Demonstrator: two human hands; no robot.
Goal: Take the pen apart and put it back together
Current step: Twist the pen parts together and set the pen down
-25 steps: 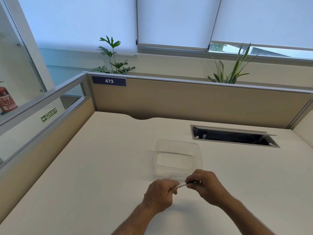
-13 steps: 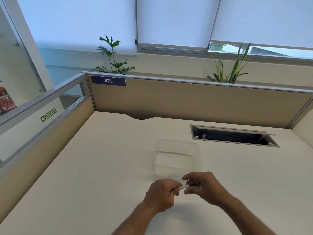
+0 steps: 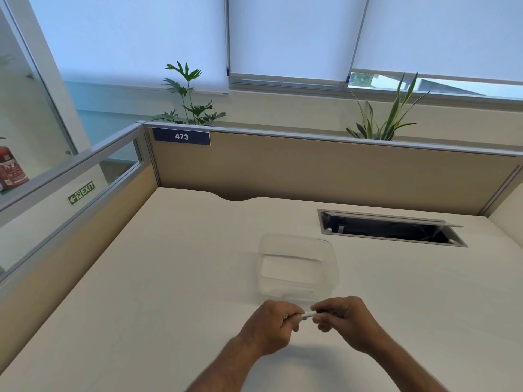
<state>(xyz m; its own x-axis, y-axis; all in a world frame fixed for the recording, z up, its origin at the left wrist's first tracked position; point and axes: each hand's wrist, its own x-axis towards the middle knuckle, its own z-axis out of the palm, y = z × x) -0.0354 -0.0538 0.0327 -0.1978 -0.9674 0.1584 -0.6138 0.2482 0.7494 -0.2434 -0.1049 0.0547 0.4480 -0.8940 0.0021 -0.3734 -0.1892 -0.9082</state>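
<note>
Gripping one end of the slim white plastic pen (image 3: pixel 307 315) inside the clenched left hand (image 3: pixel 271 325), fingers curled tight around the barrel, probably for keeping it steady against a twist or a pull. Hovering just above the pale cream, matte, smooth surface (image 3: pixel 169 278), not resting on it, near the front edge. Showing only a short white piece of the pen between the two fists; too small for telling whether any part is separated. Looking thin, round and rigid, so likely slipping easily if held loosely.

Pinching the other end with the right hand (image 3: pixel 343 321), thumb and first fingers closed on it, the remaining fingers folded under. Holding both hands close together, almost touching, perhaps for keeping small inner parts from jumping away. Judging the step as working at a joint of the pen, pulling apart or pushing together; not possible to say which.

Standing just behind the hands, apart from them, a clear, thin-walled plastic container (image 3: pixel 297 267) with rounded corners, seeming empty, possibly waiting there for catching loose pieces. Lying further back on the right, a dark rectangular cable opening with a grey metal frame (image 3: pixel 390 229). Closing the surface at the back, a beige fabric partition (image 3: pixel 311 171) with a grey metal rim.
</note>
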